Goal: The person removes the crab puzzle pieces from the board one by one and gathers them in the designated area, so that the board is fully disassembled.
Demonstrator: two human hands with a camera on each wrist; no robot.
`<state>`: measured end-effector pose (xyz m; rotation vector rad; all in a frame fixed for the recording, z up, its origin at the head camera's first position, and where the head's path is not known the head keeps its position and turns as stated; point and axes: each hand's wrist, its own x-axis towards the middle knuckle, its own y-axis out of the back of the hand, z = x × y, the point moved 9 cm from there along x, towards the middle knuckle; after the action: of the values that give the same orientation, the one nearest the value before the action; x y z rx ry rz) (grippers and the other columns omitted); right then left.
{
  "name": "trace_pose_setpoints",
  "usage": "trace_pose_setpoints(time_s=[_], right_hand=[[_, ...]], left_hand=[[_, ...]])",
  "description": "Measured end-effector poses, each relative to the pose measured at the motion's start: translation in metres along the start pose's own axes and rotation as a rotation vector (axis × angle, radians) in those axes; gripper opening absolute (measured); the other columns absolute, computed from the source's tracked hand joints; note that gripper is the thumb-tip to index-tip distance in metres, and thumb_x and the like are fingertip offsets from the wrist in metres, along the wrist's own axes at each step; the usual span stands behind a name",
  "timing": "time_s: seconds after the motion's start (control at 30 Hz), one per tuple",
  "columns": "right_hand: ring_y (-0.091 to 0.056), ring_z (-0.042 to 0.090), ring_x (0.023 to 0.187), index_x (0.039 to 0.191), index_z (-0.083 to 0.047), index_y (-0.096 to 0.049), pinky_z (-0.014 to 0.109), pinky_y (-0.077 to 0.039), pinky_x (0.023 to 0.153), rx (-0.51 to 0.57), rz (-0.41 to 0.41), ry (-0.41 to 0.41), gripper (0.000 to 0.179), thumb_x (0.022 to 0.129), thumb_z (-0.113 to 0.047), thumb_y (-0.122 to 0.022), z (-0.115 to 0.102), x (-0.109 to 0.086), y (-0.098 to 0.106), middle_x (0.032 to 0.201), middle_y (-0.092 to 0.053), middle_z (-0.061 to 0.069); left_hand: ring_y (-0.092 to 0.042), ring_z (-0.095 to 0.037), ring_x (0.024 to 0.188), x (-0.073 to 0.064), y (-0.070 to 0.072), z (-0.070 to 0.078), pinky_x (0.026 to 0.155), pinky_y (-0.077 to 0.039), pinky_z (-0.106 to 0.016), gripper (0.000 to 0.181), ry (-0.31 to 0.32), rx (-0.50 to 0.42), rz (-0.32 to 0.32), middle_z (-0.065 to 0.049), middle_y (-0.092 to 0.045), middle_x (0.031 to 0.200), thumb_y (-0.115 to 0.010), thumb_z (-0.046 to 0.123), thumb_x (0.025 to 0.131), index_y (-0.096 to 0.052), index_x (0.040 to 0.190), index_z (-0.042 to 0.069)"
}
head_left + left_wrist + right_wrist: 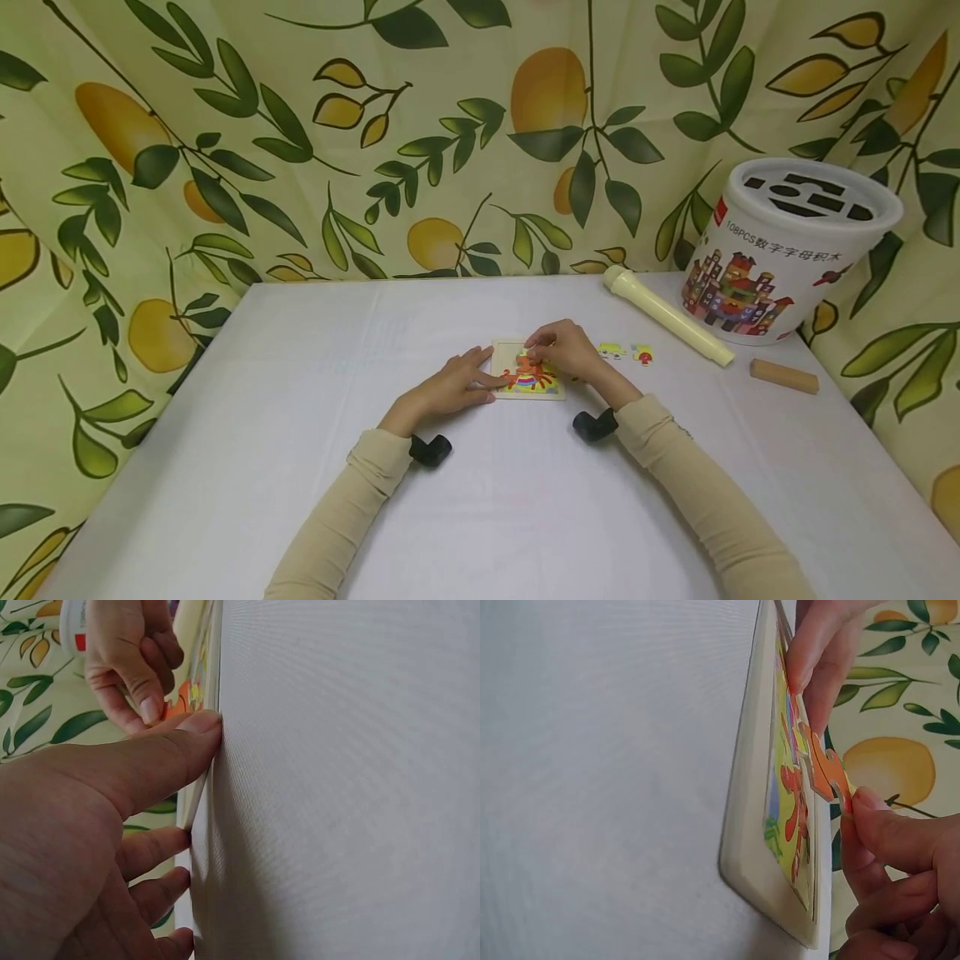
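A small wooden jigsaw puzzle board [528,397] with a pale frame and a yellow, red and blue picture lies on the table. My right hand [567,348] pinches an orange puzzle piece [826,771] between thumb and fingertips. In the right wrist view that piece is tilted over the board, its lower end right at the picture. My left hand [452,385] rests at the board's left side with spread fingers. Its thumb lies along the near edge, and its index finger reaches onto the picture. Part of the picture is hidden under both hands.
Right of the board lie loose puzzle pieces [642,354]. Farther right are a cream microphone-shaped stick [667,317], a wooden block [783,376] and a white block bucket [787,250] with a slotted lid. A leaf-and-fruit patterned curtain [450,167] borders the white table [262,467].
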<state>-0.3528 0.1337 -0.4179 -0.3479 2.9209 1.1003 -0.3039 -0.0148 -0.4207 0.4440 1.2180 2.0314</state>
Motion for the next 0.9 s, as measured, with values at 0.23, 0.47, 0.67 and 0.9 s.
trace_pose_setpoints(time_s=[0.23, 0.47, 0.67, 0.9], right_hand=[[-0.053, 0.022, 0.093, 0.101, -0.012, -0.071, 0.028, -0.045, 0.072, 0.024, 0.007, -0.040, 0.019, 0.084, -0.020, -0.066, 0.004, -0.001, -0.001, 0.100, -0.067, 0.009], [-0.054, 0.023, 0.099, 0.100, -0.011, -0.071, 0.037, -0.044, 0.088, 0.047, 0.001, -0.044, 0.018, 0.085, -0.018, -0.065, 0.001, 0.000, 0.003, 0.103, -0.068, 0.009], [-0.054, 0.023, 0.098, 0.100, -0.009, -0.071, 0.040, -0.043, 0.091, 0.071, 0.017, -0.063, 0.019, 0.086, -0.020, -0.065, 0.004, 0.002, 0.009, 0.102, -0.068, 0.010], [-0.053, 0.023, 0.101, 0.102, -0.010, -0.070, 0.039, -0.042, 0.093, 0.090, 0.009, -0.083, 0.020, 0.086, -0.021, -0.065, 0.012, 0.003, 0.010, 0.105, -0.067, 0.010]], left_hand=[[-0.016, -0.038, 0.140, 0.000, -0.002, -0.001, 0.108, -0.015, -0.061, 0.038, -0.004, -0.008, -0.009, -0.019, -0.023, 0.150, -0.059, 0.023, 0.090, -0.055, 0.128, 0.025], [-0.016, -0.039, 0.140, 0.001, 0.003, 0.001, 0.108, -0.017, -0.061, 0.038, -0.012, 0.013, -0.003, -0.019, -0.024, 0.150, -0.058, 0.023, 0.090, -0.055, 0.128, 0.025], [-0.015, -0.040, 0.140, 0.001, 0.005, 0.002, 0.108, -0.015, -0.060, 0.039, -0.014, 0.006, -0.008, -0.020, -0.022, 0.150, -0.058, 0.023, 0.090, -0.054, 0.129, 0.025], [-0.014, -0.039, 0.140, 0.001, 0.001, -0.002, 0.109, -0.015, -0.059, 0.038, 0.000, -0.001, -0.018, -0.019, -0.021, 0.151, -0.057, 0.024, 0.091, -0.054, 0.129, 0.026]])
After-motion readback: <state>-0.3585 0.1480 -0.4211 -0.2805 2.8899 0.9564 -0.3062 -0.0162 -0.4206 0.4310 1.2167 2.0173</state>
